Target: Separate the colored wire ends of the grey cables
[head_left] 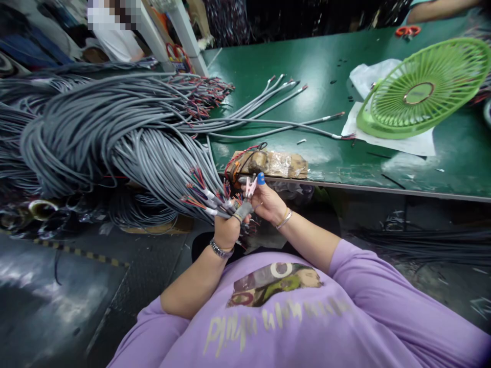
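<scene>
My left hand point(229, 229), with a watch at the wrist, is closed round the stripped ends of several grey cables point(210, 203). Their thin coloured wires point(197, 176) fan out to the left and above it, and a grey wrap covers a digit. Close beside it, my right hand point(271, 203) pinches near a small pink, forked piece point(250, 187) whose kind I cannot make out. A blue cover point(261, 178) sits on a fingertip of that hand. Both hands are in front of the bench edge, nearly touching; the fingers partly hide the wire ends.
A large bundle of grey cables point(95, 117) drapes over the bench's left side, some ends reaching across the green bench top point(276, 66). A taped wooden block point(284, 163) lies at the edge. A green fan point(418, 94) and orange scissors point(407, 31) are to the right. Other people are partly visible behind.
</scene>
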`<state>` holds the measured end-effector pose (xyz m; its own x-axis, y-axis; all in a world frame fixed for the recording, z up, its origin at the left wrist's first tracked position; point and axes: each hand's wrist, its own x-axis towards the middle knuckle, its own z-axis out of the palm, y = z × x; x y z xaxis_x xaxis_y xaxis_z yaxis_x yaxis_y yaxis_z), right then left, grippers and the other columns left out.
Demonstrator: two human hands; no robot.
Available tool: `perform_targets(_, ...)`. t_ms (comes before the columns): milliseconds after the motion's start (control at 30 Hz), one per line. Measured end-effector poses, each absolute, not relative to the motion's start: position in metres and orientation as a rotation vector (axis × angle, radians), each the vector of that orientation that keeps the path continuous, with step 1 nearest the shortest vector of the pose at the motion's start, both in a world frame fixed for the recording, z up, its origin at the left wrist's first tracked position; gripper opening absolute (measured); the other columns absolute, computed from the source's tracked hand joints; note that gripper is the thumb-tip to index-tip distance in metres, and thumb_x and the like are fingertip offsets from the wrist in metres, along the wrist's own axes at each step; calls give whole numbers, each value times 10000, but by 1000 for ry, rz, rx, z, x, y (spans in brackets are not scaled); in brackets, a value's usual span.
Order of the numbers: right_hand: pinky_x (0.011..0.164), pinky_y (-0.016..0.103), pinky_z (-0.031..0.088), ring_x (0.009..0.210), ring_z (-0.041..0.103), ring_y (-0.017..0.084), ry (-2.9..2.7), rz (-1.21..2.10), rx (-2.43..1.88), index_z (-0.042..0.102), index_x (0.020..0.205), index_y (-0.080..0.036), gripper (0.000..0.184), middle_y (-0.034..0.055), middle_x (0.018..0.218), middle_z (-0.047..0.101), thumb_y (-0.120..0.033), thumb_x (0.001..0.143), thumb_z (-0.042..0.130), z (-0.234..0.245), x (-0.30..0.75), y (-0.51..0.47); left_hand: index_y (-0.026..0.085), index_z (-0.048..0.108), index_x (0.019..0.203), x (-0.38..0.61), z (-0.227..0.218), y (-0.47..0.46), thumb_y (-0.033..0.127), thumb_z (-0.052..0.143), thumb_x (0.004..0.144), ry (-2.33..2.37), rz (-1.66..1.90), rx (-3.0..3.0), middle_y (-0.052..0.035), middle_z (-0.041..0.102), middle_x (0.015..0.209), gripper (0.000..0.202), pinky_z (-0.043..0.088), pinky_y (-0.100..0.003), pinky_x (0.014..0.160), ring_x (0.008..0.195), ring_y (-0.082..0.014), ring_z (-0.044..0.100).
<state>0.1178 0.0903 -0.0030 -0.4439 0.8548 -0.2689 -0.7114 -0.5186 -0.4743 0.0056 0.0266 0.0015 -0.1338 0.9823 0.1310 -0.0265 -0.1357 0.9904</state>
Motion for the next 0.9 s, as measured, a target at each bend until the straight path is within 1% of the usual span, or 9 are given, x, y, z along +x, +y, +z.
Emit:
perform_targets(167,505,239,429,541,507,115,-320,2017,-610,606,734,-172,392,1,646,633,-545,854,631,6,116,89,178,590,529,7,0,27,326,743,750,1231,1398,1231,24,586,475,307,474,-241,516,469,-103,563)
perform_targets(333,514,234,437,544,510,107,-331,2018,-593,621,777,-175,441,-2,665,637,-613,829,620,4,115,87,180,576,516,6,-2,27,351,736,749,1249,1403,1237,19,582,465,330,490,-246,517,471,-114,578)
perform_targets(467,510,223,426,559,504,104,-303,2075,-588,639,812,-174,526,11,705,639,-689,837,538,-1,117,85,186,597,536,2,-4,24,357,722,765,1223,1436,1265,13,596,482,311,510,-262,551,503,-127,598)
perform_targets(567,500,220,402,562,488,104,-323,2129,-573,636,808,-173,558,23,741,643,-709,851,487,-2,121,83,190,610,549,-1,-6,20,395,715,766,1237,1461,1304,13,595,485,316,521,-280,562,488,-129,587)
perform_targets(667,500,217,382,567,473,102,-373,2156,-538,646,863,-176,517,27,773,649,-670,870,495,1,125,81,193,615,564,-3,-8,17,438,708,758,1275,1482,1331,16,587,479,327,514,-284,528,456,-128,571)
perform_targets(733,503,210,369,570,467,95,-408,2140,-534,651,898,-177,441,21,783,649,-602,881,537,3,127,80,194,604,556,-3,-8,16,441,703,760,1299,1490,1343,16,584,478,335,510,-279,522,464,-131,581)
perform_targets(833,505,203,343,568,447,82,-486,2053,-555,644,862,-169,311,0,737,618,-480,852,636,4,130,79,196,578,534,-1,-9,17,419,695,767,1341,1517,1355,12,591,493,343,516,-274,549,513,-138,612)
perform_targets(900,508,208,332,561,429,79,-561,1958,-585,636,821,-166,311,-14,691,583,-473,808,686,1,130,77,197,583,546,1,-9,19,418,688,771,1375,1544,1352,13,595,498,332,517,-273,552,521,-139,616)
